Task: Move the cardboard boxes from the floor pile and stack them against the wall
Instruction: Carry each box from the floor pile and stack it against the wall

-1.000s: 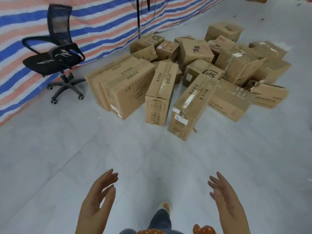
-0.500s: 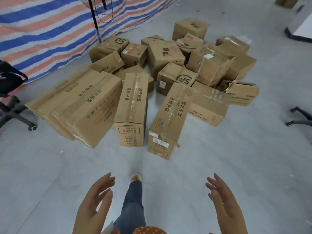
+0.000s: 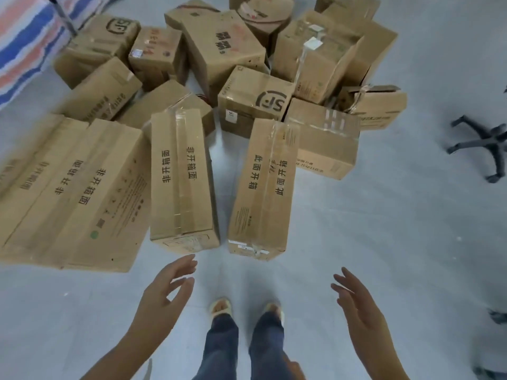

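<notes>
A pile of several brown cardboard boxes covers the grey floor right in front of me. Nearest are two long taped boxes lying end-on: one (image 3: 182, 179) left of centre and one (image 3: 264, 187) right of centre. A wide flat box (image 3: 76, 193) lies at the left. A box with an SF logo (image 3: 255, 101) sits behind them. My left hand (image 3: 164, 297) is open, fingers spread, just below the near end of the left long box, not touching it. My right hand (image 3: 359, 311) is open too, lower right of the other long box. Both hands hold nothing.
A striped red, white and blue tarp wall (image 3: 24, 42) runs along the upper left, with a dark pole (image 3: 61, 15) before it. A black chair base on wheels (image 3: 480, 144) stands at the right. My feet (image 3: 245, 308) are on bare grey floor below the boxes.
I have walked up to the pile, so the boxes are much closer and larger. The view tilted down; the black office chair at the left is out of sight. Both hands stay open.
</notes>
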Action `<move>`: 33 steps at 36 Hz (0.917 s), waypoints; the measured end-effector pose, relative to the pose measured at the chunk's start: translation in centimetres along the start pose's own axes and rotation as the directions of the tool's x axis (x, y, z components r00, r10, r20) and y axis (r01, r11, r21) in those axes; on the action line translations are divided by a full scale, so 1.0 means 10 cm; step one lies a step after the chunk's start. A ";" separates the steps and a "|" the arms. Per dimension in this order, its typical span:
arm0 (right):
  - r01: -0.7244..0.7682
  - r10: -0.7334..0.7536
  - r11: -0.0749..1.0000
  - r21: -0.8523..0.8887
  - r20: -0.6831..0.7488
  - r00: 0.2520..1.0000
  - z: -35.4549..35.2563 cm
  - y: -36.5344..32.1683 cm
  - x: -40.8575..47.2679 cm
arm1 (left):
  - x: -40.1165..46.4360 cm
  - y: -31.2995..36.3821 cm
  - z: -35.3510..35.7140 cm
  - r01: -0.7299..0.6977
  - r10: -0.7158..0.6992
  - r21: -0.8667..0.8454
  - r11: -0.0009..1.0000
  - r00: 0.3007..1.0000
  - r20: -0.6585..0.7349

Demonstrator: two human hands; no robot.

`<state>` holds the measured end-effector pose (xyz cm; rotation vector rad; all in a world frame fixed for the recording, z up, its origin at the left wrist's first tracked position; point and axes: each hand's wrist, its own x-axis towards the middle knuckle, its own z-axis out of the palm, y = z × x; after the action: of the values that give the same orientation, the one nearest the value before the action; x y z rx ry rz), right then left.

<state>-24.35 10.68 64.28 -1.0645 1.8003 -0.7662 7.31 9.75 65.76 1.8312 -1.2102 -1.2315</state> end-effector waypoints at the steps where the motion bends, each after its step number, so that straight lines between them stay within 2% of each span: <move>1: -0.045 0.045 0.999 0.013 0.014 0.999 0.05 0.04 0.13 | 0.15 -0.02 0.06 0.009 -0.009 0.013 1.000 1.000 0.011; 7: -0.240 0.236 0.970 0.036 0.085 0.968 0.36 0.55 0.95 | 1.03 -0.33 0.62 0.103 -0.113 0.102 0.989 0.989 0.097; 14: -0.383 0.388 0.922 -0.062 0.152 0.909 1.07 1.37 2.05 | 2.17 -1.06 1.53 0.304 -0.325 0.156 0.940 0.936 0.134; 18: -0.402 0.401 0.915 -0.033 0.174 0.899 1.51 1.66 2.57 | 2.71 -1.48 1.90 0.483 -0.483 0.019 0.876 0.875 0.037; 20: -0.415 0.408 0.910 -0.007 0.195 0.892 1.70 1.86 2.77 | 2.90 -1.77 2.03 0.533 -0.531 -0.066 0.844 0.846 0.038; 26: -0.392 0.348 0.911 0.133 0.265 0.899 1.93 2.16 2.92 | 3.04 -2.24 2.00 0.526 -0.487 -0.282 0.802 0.850 0.202; 33: -0.460 0.405 0.835 0.301 0.228 0.885 1.93 1.98 2.84 | 2.98 -2.11 1.99 0.446 -0.410 -0.302 0.843 0.895 0.178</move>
<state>-20.69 -7.28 29.15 -0.4391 1.6100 -0.6642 0.65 -9.43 29.48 1.8429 -0.5925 -1.6845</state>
